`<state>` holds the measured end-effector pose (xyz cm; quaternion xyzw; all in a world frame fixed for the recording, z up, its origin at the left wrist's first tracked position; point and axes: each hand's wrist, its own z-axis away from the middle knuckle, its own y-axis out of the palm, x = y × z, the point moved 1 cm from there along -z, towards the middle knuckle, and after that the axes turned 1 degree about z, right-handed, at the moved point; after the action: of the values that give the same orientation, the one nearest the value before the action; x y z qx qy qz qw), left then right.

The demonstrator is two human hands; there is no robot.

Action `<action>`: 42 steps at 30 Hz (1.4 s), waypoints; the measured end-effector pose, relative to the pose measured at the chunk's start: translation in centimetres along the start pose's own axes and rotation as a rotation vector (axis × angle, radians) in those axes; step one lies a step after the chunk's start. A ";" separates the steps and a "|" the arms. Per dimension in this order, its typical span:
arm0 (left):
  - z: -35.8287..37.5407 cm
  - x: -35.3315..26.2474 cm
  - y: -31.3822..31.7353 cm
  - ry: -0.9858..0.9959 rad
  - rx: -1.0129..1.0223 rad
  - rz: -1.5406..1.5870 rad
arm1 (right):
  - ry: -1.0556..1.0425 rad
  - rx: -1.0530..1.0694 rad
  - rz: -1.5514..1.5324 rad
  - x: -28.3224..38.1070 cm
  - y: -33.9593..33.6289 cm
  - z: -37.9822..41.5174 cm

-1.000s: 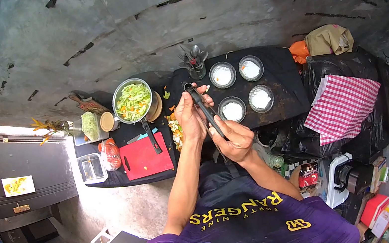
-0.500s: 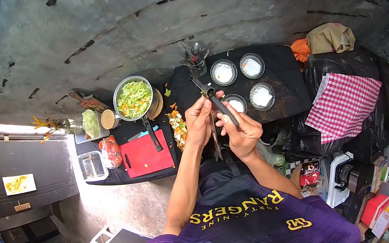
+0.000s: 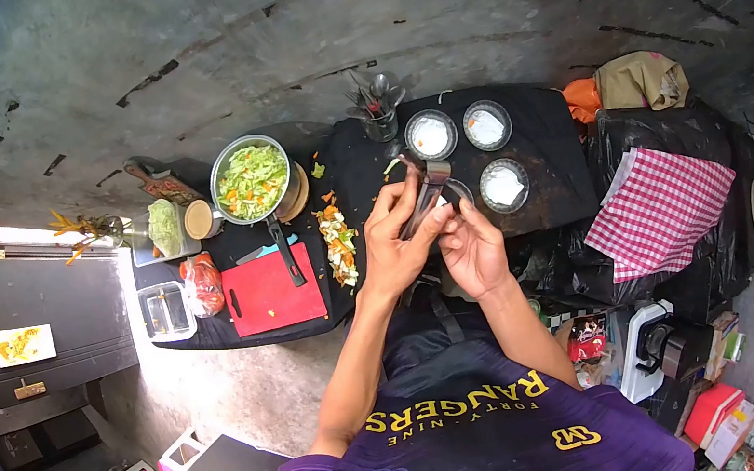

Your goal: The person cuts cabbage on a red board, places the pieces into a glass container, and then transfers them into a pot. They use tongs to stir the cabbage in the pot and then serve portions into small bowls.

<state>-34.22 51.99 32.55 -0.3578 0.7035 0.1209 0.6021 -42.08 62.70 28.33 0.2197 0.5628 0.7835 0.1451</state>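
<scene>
My left hand (image 3: pixel 389 248) is closed round a dark metal hand tool (image 3: pixel 434 173), which looks like a press and stands tilted above the black table. Close beside it is my right hand (image 3: pixel 479 254), its fingers curled near the tool's lower part; what they hold is hidden. A small whitish bit shows between the hands. Beyond them are glass bowls of white powder, among them an upper-left one (image 3: pixel 431 136), an upper-right one (image 3: pixel 487 125) and a lower-right one (image 3: pixel 504 186). Another bowl is mostly hidden behind my hands.
Left of my hands are vegetable scraps (image 3: pixel 338 246), a pot of chopped vegetables (image 3: pixel 253 178), a red cutting board (image 3: pixel 275 299) and a clear container (image 3: pixel 166 311). A glass of spoons (image 3: pixel 380 126) stands at the back. Checkered cloth (image 3: pixel 661 211) lies at right.
The tool has been turned, and its black handle no longer points toward my right hand. My left hand has shifted onto its body; my right hand has come off the handle.
</scene>
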 end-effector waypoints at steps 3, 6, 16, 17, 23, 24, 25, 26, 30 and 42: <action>-0.1 -1.4 -0.6 0.056 0.029 -0.028 | 0.110 0.044 -0.214 -0.7 0.0 0.0; 0.2 -1.7 -1.4 0.096 0.054 -0.071 | 0.165 0.126 -0.369 -1.5 0.3 -0.2; -0.2 -1.4 -5.1 0.149 0.084 -0.081 | 0.110 0.183 -0.234 -4.2 0.9 -0.6; -0.3 -1.4 -5.6 0.153 0.087 -0.085 | 0.106 0.189 -0.232 -4.4 1.1 -0.7; -0.3 -0.5 -7.4 0.136 0.071 -0.075 | 0.038 0.187 -0.188 -6.1 0.9 -1.6; -0.4 -0.4 -7.7 0.127 0.067 -0.070 | 0.018 0.181 -0.175 -6.2 0.9 -1.8; -0.4 -0.3 -8.0 0.118 0.064 -0.065 | -0.003 0.174 -0.162 -6.4 0.8 -1.9; -0.4 -0.2 -8.3 0.109 0.061 -0.060 | -0.009 0.176 -0.144 -6.6 0.7 -2.1; -0.7 -0.6 -9.4 0.033 0.074 -0.028 | -0.065 0.185 -0.097 -7.8 1.6 -2.8; -1.2 0.0 -10.2 -0.022 0.087 -0.052 | -0.110 0.172 -0.030 -8.0 1.6 -4.1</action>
<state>-28.52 44.03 35.51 -0.3480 0.6918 0.0787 0.6278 -37.28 55.03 27.25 0.2657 0.6224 0.7168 0.1681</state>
